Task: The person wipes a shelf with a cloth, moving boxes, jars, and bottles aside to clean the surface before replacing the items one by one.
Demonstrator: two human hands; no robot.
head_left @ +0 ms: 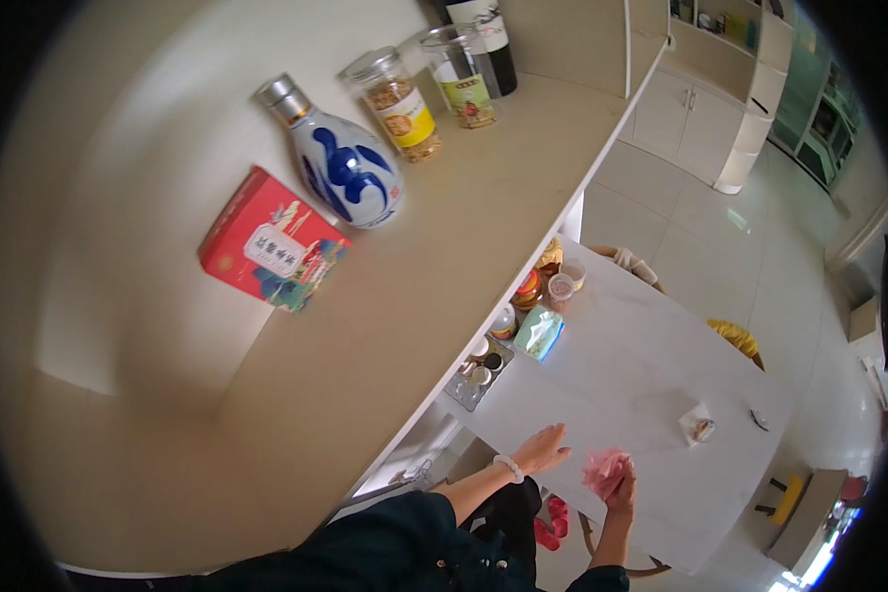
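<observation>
Grip, head view: right hand (pixel 621 491) clamped around a crumpled pink sheet (pixel 603 471) (cloth or film, can't tell), over the near part of the white tabletop (pixel 622 370); contact unclear. Left hand (pixel 541 452) empty, fingers extended, near the sheet. Progress, my read: sheet is picked up, putting it down is left; anything between, can't tell. Tissue pack (pixel 539 333) and blue-and-white bottle (pixel 348 170) untouched.

The right hand (pixel 624 490) holds a crumpled pink wad (pixel 602 472).
</observation>
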